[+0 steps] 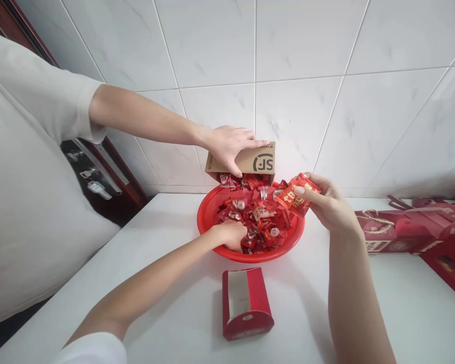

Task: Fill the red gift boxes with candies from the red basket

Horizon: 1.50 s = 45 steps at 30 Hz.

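Note:
A round red plastic basket (202,210) on the white table holds many red-wrapped candies (263,212). My left hand (232,235) reaches over its near left rim into the candies. Its fingers are curled and their tips are hidden, so what they grip cannot be made out. Above the basket's right side, my right hand (331,202) pinches red candy packets (299,194) between thumb and fingers. Just in front of the basket stands a small red gift box (263,296) with its top open and a pale inside showing.
At the left, a co-worker's hand (231,146) holds a tilted brown cardboard box (246,161), its mouth over the basket's back rim, with candies inside. Red gift boxes (405,232) with rope handles stand at the right. A tiled wall (288,111) rises behind the table (167,303).

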Available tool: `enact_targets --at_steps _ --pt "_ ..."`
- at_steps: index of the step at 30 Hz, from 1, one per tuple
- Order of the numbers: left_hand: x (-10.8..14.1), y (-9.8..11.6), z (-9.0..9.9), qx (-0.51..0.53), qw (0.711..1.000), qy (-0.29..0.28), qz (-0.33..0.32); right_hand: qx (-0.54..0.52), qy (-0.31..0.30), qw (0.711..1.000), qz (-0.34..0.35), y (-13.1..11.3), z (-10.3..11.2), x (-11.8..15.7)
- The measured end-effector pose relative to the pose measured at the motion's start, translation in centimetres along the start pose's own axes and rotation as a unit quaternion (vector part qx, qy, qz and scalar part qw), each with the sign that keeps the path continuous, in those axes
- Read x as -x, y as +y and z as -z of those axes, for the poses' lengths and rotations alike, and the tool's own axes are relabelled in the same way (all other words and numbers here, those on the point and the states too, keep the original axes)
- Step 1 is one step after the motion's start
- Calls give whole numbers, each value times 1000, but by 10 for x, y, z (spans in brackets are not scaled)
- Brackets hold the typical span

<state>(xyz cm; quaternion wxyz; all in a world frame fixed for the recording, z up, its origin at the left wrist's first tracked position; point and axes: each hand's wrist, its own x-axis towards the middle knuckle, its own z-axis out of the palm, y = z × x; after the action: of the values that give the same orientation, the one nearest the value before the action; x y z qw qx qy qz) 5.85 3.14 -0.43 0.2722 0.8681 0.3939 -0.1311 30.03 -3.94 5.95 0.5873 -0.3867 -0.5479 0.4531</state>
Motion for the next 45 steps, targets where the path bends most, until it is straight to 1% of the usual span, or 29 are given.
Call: enact_targets --at_steps 3,7,10,12,14,17,19,22,24,26,28,33,35,39,42,45 --pt "-1 -1 -2 41 999 -4 -7 4 -1 1000 -3 0 -1 0" --pt "-2 -2 -4 68 998 -14 -12 10 -1 1000 -2 0 -1 -1" --pt "-2 -4 -3 102 994 -23 -20 12 4 1000 1 1 0 -1" --pt "-1 -6 0 146 989 -18 -29 11 5 1000 3 1 1 -1" --pt "1 -8 4 205 978 9 -41 9 3 1000 8 1 2 -1" --pt "6 -11 9 288 954 61 -62 12 4 1000 8 0 2 -1" --pt "9 -12 11 331 937 84 -76 17 6 1000 6 1 3 -1" --pt "12 -12 10 376 914 116 -94 17 1 1000 7 2 3 -3" --pt "12 -11 9 388 905 140 -102 13 -6 1000 5 4 3 -3" --pt "12 -9 8 385 903 160 -106 15 -7 1000 2 6 4 -4" --pt "12 -8 8 372 906 170 -106 24 -6 1000 0 7 4 -4" --pt "15 -13 13 296 935 181 -76 36 -9 999 -3 10 5 -5" --pt "18 -19 16 247 952 173 -56 39 -9 999 -5 10 5 -5" --pt "24 -27 20 141 980 136 -25 47 -4 999 -5 9 5 -5" --pt "22 -22 21 77 988 128 -27 51 0 999 -9 9 4 -5" --pt "13 -10 22 37 990 124 -52 60 3 998 -10 9 4 -4"
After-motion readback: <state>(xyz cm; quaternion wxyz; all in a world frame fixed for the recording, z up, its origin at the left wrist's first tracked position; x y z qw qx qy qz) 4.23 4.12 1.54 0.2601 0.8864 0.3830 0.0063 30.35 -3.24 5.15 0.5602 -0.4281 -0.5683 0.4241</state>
